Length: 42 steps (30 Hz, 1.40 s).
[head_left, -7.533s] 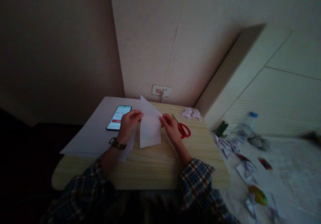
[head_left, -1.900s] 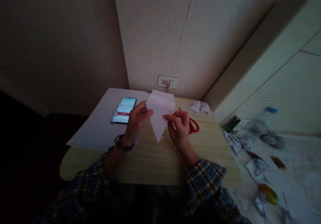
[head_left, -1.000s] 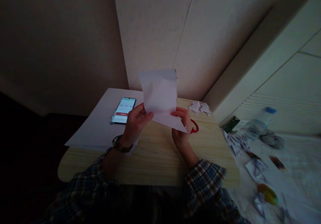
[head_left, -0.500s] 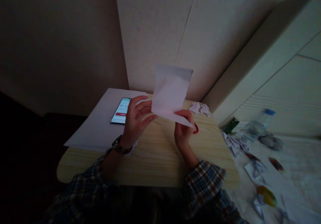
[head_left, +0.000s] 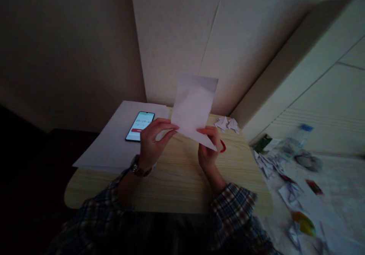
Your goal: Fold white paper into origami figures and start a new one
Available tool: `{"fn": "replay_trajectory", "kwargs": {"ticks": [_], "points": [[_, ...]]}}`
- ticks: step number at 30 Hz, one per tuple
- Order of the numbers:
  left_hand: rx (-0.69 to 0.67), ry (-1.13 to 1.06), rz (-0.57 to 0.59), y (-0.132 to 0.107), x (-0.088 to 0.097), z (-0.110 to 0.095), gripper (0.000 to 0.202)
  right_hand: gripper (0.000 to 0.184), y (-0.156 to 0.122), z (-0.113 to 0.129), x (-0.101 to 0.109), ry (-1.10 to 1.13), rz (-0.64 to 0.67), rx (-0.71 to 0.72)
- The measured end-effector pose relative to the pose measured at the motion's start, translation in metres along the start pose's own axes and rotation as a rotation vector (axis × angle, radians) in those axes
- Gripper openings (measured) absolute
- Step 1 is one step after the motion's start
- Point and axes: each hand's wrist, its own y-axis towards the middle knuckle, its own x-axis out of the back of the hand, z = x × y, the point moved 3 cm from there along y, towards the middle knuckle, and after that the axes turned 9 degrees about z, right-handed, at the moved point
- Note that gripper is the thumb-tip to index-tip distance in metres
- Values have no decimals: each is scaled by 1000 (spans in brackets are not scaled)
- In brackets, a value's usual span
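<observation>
A white sheet of paper point(head_left: 194, 99) is held up above the wooden table, its lower part bent toward me along a crease. My left hand point(head_left: 154, 141), with a watch point(head_left: 137, 166) on the wrist, pinches the paper's lower left edge between thumb and fingers. On the other side my right hand point(head_left: 209, 144) grips the lower right part, its thumb on top and the other fingers underneath. Behind that hand a red ring-shaped thing point(head_left: 222, 145) partly shows; what it belongs to is hidden.
On the table point(head_left: 176, 190), a lit phone point(head_left: 137, 131) lies on a stack of white paper point(head_left: 105, 141) at left. Folded paper pieces point(head_left: 226, 123) sit at the back right. Beyond the right edge are a plastic bottle point(head_left: 298, 139) and more folded papers point(head_left: 266, 165). A wall rises behind.
My left hand has closed from a loose, spread pose into a pinch on the paper's lower left edge. The paper has shifted slightly, its bent lower flap tipping further down.
</observation>
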Motion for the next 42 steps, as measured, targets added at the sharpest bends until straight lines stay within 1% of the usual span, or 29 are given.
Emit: {"fn": "replay_trajectory", "kwargs": {"ticks": [3,8,13,17,20,24,29,38,42], "points": [[-19,43,-21,0,1,-1,7,16,1,1,0,-1,15,23],[-43,40,-36,-1,1,-2,7,19,2,3,1,-27,23,50],[21,-70,-43,-3,-1,5,6,19,2,2,0,2,14,48],[65,-186,-31,-3,-3,8,7,17,1,-1,-1,36,10,13],[95,-258,-31,-2,-4,9,7,11,-2,-6,-3,52,27,-51],[165,-309,-23,0,-5,10,5,1,-3,-14,-7,147,53,-195],[256,-410,-23,1,-7,13,12,4,-4,-19,-14,304,106,-301],[325,-507,-67,-1,-13,20,18,11,-7,-24,-22,419,135,-485],[350,-493,-87,-2,-15,23,20,13,-5,-21,-23,421,142,-495]]}}
